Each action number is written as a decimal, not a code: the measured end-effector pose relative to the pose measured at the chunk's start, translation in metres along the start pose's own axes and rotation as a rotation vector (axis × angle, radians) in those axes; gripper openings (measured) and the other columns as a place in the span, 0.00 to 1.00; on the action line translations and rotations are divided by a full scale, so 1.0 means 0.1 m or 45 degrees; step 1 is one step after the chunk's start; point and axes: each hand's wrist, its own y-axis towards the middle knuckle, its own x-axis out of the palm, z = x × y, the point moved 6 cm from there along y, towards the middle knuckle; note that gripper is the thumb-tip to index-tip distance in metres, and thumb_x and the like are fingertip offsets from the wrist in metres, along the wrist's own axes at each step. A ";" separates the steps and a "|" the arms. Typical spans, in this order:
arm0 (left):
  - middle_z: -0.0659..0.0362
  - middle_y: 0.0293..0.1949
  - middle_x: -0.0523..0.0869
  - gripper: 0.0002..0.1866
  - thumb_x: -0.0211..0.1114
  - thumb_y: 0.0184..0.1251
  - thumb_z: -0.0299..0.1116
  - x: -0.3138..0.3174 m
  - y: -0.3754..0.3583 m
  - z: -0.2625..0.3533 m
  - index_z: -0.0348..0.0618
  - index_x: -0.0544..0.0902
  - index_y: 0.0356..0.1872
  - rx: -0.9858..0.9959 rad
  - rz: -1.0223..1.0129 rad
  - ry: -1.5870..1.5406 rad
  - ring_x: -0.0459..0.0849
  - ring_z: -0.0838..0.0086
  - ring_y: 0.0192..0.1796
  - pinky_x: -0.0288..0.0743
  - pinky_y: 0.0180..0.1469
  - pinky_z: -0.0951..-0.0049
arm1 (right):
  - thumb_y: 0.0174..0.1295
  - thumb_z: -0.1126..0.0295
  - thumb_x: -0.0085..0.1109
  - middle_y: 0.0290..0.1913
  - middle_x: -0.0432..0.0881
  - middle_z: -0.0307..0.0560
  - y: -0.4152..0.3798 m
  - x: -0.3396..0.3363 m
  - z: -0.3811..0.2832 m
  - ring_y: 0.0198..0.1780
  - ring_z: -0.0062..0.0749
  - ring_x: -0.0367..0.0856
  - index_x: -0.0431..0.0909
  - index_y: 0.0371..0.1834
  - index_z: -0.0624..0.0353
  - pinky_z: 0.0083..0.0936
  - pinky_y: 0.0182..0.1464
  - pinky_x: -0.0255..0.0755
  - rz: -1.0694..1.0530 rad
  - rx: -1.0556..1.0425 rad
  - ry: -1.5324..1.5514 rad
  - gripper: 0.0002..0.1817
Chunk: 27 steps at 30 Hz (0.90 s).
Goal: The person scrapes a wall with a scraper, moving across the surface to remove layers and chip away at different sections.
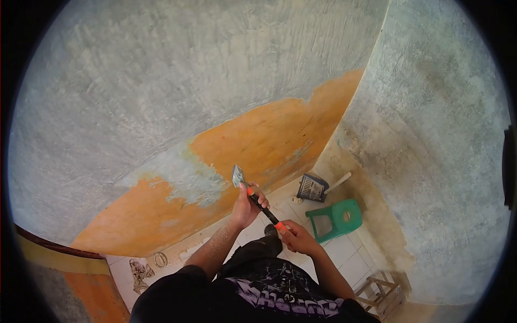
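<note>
A long-handled scraper [264, 210] slants between my hands, its handle black with orange sections. Its grey metal blade [237, 175] points up and away, in front of the wall. My left hand [248, 207] is closed around the upper handle just below the blade. At the orange lower end, my right hand [295, 237] grips the handle. Ahead is a wall whose lower part carries orange paint [258, 134] with ragged edges. A pale bare patch [188, 175] breaks into the orange near the blade, and rough grey surface [161, 70] covers the wall above.
A green plastic stool [346, 216] stands on the tiled floor to the right, near a dustpan [312, 188] with a pale handle. A small wooden stool [381, 295] is at lower right. A crumpled cloth [139, 273] lies at lower left. Another grey wall [431, 134] meets the corner.
</note>
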 end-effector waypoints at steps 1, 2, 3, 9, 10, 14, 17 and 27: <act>0.61 0.23 0.68 0.31 0.33 0.74 0.69 0.08 0.10 0.02 0.52 0.66 0.52 0.046 0.011 0.020 0.71 0.68 0.30 0.71 0.44 0.59 | 0.74 0.62 0.54 0.22 0.68 0.31 0.06 -0.12 -0.07 0.18 0.14 0.64 0.70 0.62 0.55 0.17 0.20 0.59 -0.029 -0.016 -0.011 0.18; 0.61 0.23 0.67 0.31 0.33 0.74 0.69 0.15 0.22 0.02 0.52 0.66 0.51 0.063 0.006 0.026 0.71 0.68 0.30 0.71 0.44 0.59 | 0.74 0.63 0.54 0.22 0.68 0.32 0.11 -0.25 -0.15 0.18 0.14 0.64 0.70 0.63 0.55 0.17 0.20 0.59 -0.057 -0.032 -0.025 0.18; 0.61 0.24 0.67 0.31 0.33 0.74 0.69 0.15 0.45 0.07 0.52 0.67 0.50 0.072 0.009 0.022 0.71 0.68 0.30 0.71 0.45 0.59 | 0.74 0.63 0.54 0.22 0.68 0.32 0.29 -0.41 -0.25 0.18 0.14 0.64 0.69 0.63 0.55 0.17 0.20 0.59 -0.066 -0.018 -0.031 0.18; 0.62 0.23 0.66 0.29 0.36 0.75 0.67 0.64 1.25 -0.17 0.51 0.70 0.44 0.071 -0.084 -0.227 0.68 0.71 0.29 0.68 0.43 0.63 | 0.74 0.63 0.54 0.22 0.70 0.33 0.53 -1.34 -0.45 0.18 0.15 0.64 0.69 0.63 0.55 0.18 0.19 0.59 -0.036 -0.036 0.005 0.18; 0.63 0.23 0.65 0.29 0.37 0.75 0.67 0.71 1.42 -0.18 0.51 0.70 0.43 0.059 -0.122 -0.263 0.67 0.71 0.29 0.68 0.42 0.64 | 0.74 0.63 0.54 0.22 0.70 0.33 0.60 -1.50 -0.47 0.18 0.15 0.65 0.69 0.64 0.54 0.18 0.19 0.59 -0.029 -0.046 0.040 0.18; 0.64 0.24 0.65 0.29 0.40 0.74 0.69 1.00 1.88 -0.39 0.51 0.70 0.42 -0.009 -0.095 -0.236 0.66 0.73 0.28 0.67 0.39 0.65 | 0.74 0.63 0.54 0.22 0.71 0.34 0.61 -1.98 -0.65 0.18 0.16 0.66 0.69 0.64 0.55 0.18 0.20 0.60 0.013 -0.069 -0.027 0.19; 0.63 0.24 0.65 0.29 0.36 0.74 0.68 1.14 2.18 -0.52 0.52 0.69 0.42 -0.125 -0.040 -0.252 0.66 0.72 0.29 0.68 0.42 0.63 | 0.74 0.61 0.54 0.23 0.71 0.35 0.60 -2.29 -0.79 0.19 0.16 0.67 0.69 0.64 0.56 0.17 0.20 0.61 0.088 -0.046 -0.028 0.20; 0.62 0.27 0.68 0.26 0.35 0.78 0.63 1.55 2.91 -0.11 0.51 0.67 0.44 0.150 0.123 -0.215 0.70 0.69 0.32 0.71 0.47 0.61 | 0.74 0.63 0.53 0.24 0.73 0.37 1.17 -3.12 -1.61 0.18 0.18 0.67 0.66 0.62 0.59 0.18 0.20 0.63 -0.191 -0.013 -0.128 0.19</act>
